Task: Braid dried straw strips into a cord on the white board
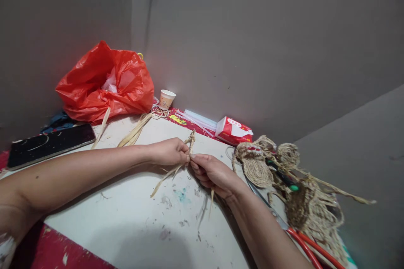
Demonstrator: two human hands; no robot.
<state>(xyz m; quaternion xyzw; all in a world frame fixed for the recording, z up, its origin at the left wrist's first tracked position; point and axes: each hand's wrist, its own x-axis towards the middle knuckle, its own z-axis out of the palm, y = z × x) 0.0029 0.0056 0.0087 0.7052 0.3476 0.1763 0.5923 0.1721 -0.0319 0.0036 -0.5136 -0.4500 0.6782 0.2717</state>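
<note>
Largest first: we've got the white table (142, 208) under everything, paint-stained, with the red plastic bag (77, 94) at its far left and the heap of braided cord (318, 222) on the right, some of it coiled. Phone (52, 145) lies flat at left; red-handled cutters (304, 244) sit beside the heap, near our right forearm. Our left hand (168, 152) and right hand (214, 174) meet mid-table, thumb and fingers pinched tight on both, no visible gap, both on the same braided piece. Then tissue pack (233, 132) and paper cup (166, 100) at the back edge, loose straw-coloured strips (135, 132) fanned out by the bag. Smallest is the braided piece (192, 136) itself, its worked end poking up just beyond our fingertips, a loose tail (167, 180) trailing below left. Progress, our read: only a short length is worked here, loose ends remain unbraided, and spare strips lie unused; the heap looks like finished lengths. Hidden: the exact crossing point is under our fingers, so we can't tell strand count. Our right forearm covers part of the table edge, the cutters' handles run off the bottom, and the dark green-tipped tool (285, 178) in the heap is half buried, type unclear.
</note>
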